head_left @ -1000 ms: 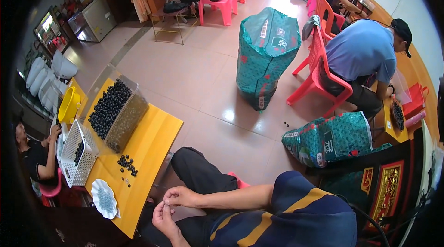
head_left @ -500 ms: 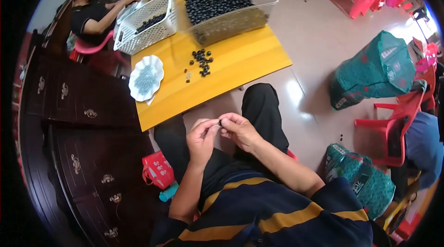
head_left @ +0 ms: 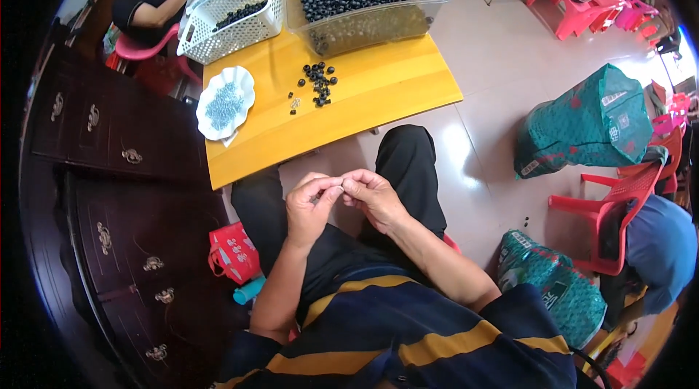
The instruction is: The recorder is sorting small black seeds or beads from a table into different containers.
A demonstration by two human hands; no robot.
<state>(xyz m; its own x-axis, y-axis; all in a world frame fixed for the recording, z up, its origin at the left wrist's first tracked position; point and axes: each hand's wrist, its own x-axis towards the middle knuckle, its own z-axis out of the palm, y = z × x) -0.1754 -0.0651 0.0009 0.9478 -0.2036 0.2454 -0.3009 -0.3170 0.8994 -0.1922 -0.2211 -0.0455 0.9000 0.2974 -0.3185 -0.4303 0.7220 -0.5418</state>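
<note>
Above my lap, my left hand (head_left: 307, 207) and my right hand (head_left: 376, 200) meet fingertip to fingertip. Both are closed in a pinch, and what they hold is too small and covered to make out. Beyond them on the yellow table (head_left: 393, 98) lies a loose group of small black round pieces (head_left: 319, 82). A few tiny pale pieces (head_left: 295, 104) lie beside that group. At the table's left, a white scalloped dish (head_left: 206, 110) holds many small silvery pieces (head_left: 224, 106).
A clear plastic bin (head_left: 371, 32) full of black pieces and a white basket (head_left: 240, 40) stand at the table's back. Dark drawers (head_left: 87, 171) line the left. Green bags (head_left: 575, 127) and a red chair (head_left: 604, 221) are at right. Another person (head_left: 145, 10) sits far left.
The view has shifted slightly. My hands remain together in a pinch; a dark bit that showed between the fingertips is now hardly visible.
</note>
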